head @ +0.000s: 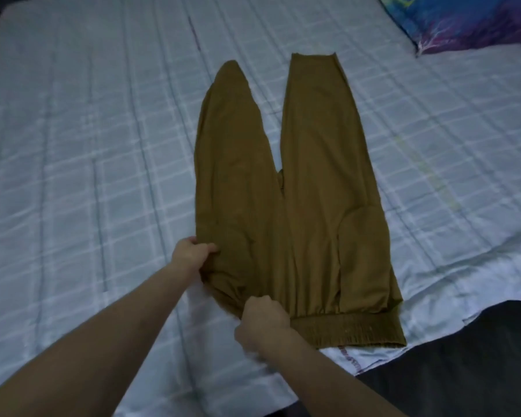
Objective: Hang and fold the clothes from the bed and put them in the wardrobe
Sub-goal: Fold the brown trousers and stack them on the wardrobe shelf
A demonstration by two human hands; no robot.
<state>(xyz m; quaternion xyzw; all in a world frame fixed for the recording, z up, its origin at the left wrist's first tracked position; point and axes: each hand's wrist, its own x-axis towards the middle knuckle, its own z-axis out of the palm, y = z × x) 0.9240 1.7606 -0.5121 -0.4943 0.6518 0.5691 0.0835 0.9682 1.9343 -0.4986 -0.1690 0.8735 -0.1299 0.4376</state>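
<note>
Mustard-brown elastic-waist trousers (307,206) lie flat on the bed (73,145) with its pale checked sheet, legs spread away from the person. Left hand (190,251) pinches the left hip edge — right hand (262,323) grips the waistband. A blue-purple patterned pillow (469,19) sits far right.

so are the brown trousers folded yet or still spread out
Spread out. The brown trousers lie flat on the bed, legs apart in a V, while both hands grip the waist end.

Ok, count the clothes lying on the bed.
1. The trousers lie spread mid-bed, legs pointing away; the left hand grips their left edge, the right hand the waistband. More may lie outside the frame.
</note>
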